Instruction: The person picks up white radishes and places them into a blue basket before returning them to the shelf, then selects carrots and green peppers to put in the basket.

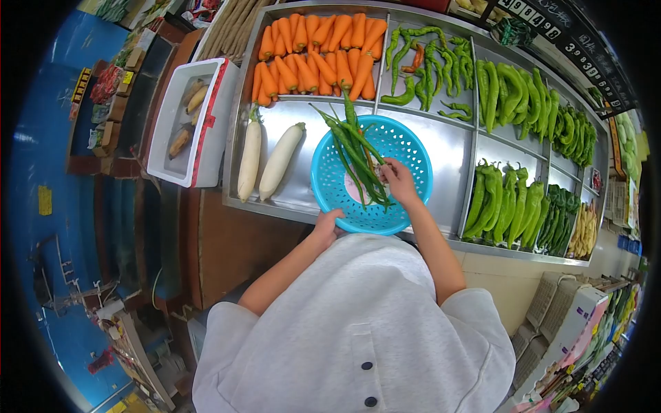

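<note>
A blue plastic colander [420, 155] rests on the metal display stand in front of me. Long green chili peppers [354, 148] lie in it, some sticking out over its far rim. Part of a pale pink and white thing at the bottom shows beneath them. My left hand [329, 226] grips the colander's near left rim. Inside the right side of the colander, my right hand [399, 182] is closed at the chili peppers, its fingertips partly hidden. Two white radishes [281, 162] lie on the bare metal to the left.
Carrots [317, 55] fill the far left compartment. Beside them are thin green peppers [434, 65], then larger green peppers [513, 96] farther right. More long peppers [506, 203] lie at the near right. A white foam box [182, 120] stands left of the stand. Price signs [564, 41] line the back.
</note>
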Available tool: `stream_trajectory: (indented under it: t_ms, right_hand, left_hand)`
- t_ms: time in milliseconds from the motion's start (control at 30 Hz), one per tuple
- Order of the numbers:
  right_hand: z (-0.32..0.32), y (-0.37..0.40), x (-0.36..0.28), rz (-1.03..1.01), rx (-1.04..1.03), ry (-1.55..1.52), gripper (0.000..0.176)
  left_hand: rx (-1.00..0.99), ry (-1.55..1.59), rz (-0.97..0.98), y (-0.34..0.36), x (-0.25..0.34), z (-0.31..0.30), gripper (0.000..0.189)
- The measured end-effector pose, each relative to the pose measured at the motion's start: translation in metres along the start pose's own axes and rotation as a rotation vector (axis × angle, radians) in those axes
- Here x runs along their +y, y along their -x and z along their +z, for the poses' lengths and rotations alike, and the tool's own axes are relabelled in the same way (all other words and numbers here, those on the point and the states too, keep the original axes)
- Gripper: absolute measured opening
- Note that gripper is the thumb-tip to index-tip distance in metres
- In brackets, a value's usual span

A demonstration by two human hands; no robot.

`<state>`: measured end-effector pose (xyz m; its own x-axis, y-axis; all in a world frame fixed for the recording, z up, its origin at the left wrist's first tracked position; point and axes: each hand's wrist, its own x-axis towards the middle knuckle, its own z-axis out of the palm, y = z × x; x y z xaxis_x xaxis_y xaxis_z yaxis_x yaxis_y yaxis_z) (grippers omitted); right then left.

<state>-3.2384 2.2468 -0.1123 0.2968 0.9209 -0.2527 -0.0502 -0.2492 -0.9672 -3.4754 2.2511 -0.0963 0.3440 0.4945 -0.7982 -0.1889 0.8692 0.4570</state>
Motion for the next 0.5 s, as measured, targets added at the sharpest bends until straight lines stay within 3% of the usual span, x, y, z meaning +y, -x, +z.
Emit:
stream_trajectory:
  t_ms: [33, 100, 233, 367, 433, 500]
  right_hand:
    - [-0.004, 0.004, -0.012, -0.002, 0.002, 0.004, 0.028]
    - [-0.021, 0.017, -0.040, 0.147, 0.076, -0.412, 0.026]
    - [-0.075, 0.034, -0.060, 0.027, 0.227, -0.590, 0.027]
    - [-0.139, 0.039, -0.024, 0.063, 0.497, -0.272, 0.025]
    - [-0.164, 0.041, 0.004, 0.103, 0.527, -0.230, 0.025]
    - [-0.179, 0.040, 0.025, 0.268, 0.513, 0.108, 0.024]
  left_hand:
    - [-0.005, 0.001, 0.000, 0.002, 0.001, 0.000, 0.042]
    - [0.061, -0.035, 0.032, 0.006, 0.002, 0.003, 0.041]
    - [-0.008, 0.016, -0.010, 0.002, -0.001, -0.005, 0.044]
    - [-0.022, 0.054, -0.010, -0.002, -0.004, -0.010, 0.045]
    - [-0.008, 0.055, 0.000, -0.001, -0.004, -0.011, 0.046]
    - [0.011, 0.045, -0.009, 0.003, -0.001, -0.008, 0.046]
